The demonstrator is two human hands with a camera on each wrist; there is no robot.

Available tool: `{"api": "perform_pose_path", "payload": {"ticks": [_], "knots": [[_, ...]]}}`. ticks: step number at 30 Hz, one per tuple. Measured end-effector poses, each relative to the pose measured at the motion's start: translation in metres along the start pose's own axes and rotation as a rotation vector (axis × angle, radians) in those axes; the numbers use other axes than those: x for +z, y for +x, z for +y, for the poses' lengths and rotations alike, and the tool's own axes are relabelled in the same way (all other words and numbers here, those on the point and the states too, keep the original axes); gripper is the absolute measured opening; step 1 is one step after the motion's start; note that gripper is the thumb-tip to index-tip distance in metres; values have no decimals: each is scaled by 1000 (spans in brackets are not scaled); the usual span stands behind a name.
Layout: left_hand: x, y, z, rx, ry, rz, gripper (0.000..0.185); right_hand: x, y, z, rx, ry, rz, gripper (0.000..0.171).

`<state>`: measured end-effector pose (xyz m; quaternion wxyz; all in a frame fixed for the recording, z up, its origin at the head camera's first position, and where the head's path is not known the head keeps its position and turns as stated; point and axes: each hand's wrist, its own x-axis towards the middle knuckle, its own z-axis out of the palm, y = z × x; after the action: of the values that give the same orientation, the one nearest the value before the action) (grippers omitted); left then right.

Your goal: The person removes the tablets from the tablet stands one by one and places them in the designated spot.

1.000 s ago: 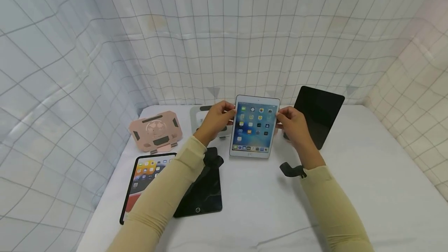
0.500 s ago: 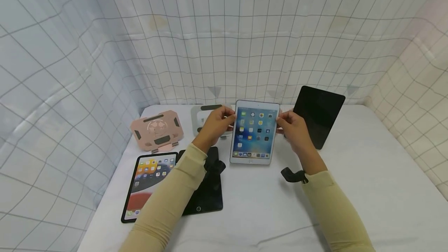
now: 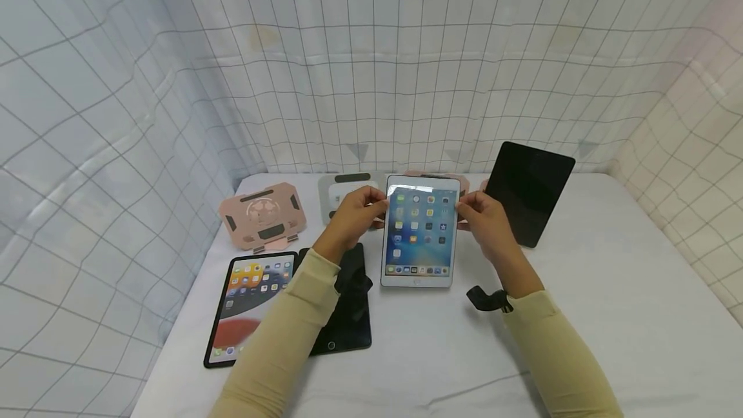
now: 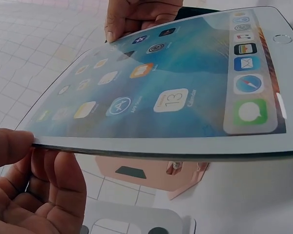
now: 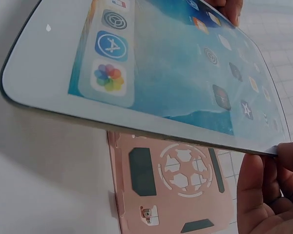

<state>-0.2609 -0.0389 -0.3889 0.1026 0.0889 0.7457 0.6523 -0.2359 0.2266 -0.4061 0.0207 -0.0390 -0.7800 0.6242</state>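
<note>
Between both hands hangs a white-framed tablet point(image 3: 419, 231), its lit screen of app icons facing me and its home button at the bottom. My left hand point(image 3: 355, 221) pinches its left edge, thumb on the front and curled fingers behind, as the left wrist view shows on the near edge of the tablet point(image 4: 136, 97). On the opposite edge my right hand point(image 3: 486, 219) pinches in the same way. Below and behind the tablet, a pink stand point(image 5: 185, 180) with a football-shaped cutout shows in the right wrist view, apart from the tablet.
Another pink stand point(image 3: 263, 217) and a white stand point(image 3: 352, 179) are at the back left. A dark tablet point(image 3: 529, 192) leans at the back right. A lit tablet point(image 3: 249, 302) and a black tablet point(image 3: 348, 321) lie at front left, partly under the left sleeve. Gridded curtains surround the table.
Both hands have brought the white tablet lower and nearer to me. The pink stand behind it now shows above its top edge. The other tablets and stands keep their places.
</note>
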Motion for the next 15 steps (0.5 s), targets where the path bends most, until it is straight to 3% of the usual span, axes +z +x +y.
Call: {"api": "perform_pose_path", "payload": {"ticks": [6,15], "knots": [[-3,-4,-4,-11,-61,-10,16,4,0,2,-4,2,-21,22],[-7,-9,-9,-65,-75,-6,16,10,-4,3,32,6,-35,21]]}}
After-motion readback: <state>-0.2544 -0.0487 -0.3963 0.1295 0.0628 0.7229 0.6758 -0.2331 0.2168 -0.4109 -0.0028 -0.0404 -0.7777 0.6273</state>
